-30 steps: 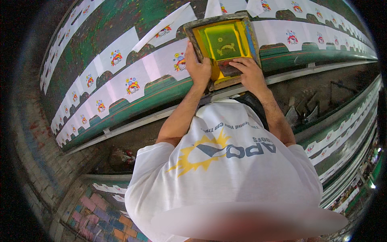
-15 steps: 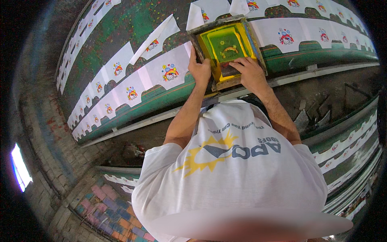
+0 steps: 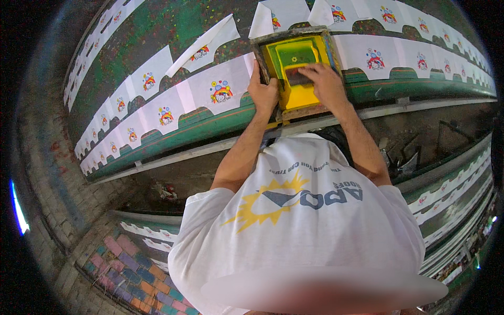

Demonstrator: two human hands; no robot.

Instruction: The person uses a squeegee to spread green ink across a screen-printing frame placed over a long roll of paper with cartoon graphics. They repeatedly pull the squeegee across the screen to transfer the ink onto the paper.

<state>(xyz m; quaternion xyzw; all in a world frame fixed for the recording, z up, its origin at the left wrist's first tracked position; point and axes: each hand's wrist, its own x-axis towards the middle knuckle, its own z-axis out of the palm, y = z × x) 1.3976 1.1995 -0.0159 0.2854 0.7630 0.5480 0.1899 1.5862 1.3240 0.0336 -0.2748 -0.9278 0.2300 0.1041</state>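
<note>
- At the far left, a narrow strip of bright light (image 3: 19, 210) stands beside grey paving.
- Below it and a little to the right, a patch of coloured pavers (image 3: 131, 273) shows pink, blue and orange blocks.
- The long green desk (image 3: 157, 26), speckled with paint, curves across, bearing rows of white printed pieces (image 3: 220, 93) with notched near edges and small bright pictures.
- One folded white piece (image 3: 212, 42) lies behind the front row, partly doubled over its own print.
- The left hand (image 3: 263, 94) grasps the left side of the frame, fingers stretched along the outside, thumb apart toward the near end.
- The wooden frame (image 3: 307, 112) lies on the desk in the front row, between printed pieces, with yellow paint (image 3: 299, 97) spread over its near half and a greener area beyond.
- Inside it sits a dark block (image 3: 297, 77), perhaps a squeegee; the fingers cover part of it, so I can't be sure.
- The right hand (image 3: 328, 86) reaches over the frame, its fingers bent down and closed on that block.
- At the far right, below the green desk, a second desk carries more printed strips (image 3: 446, 189).
</note>
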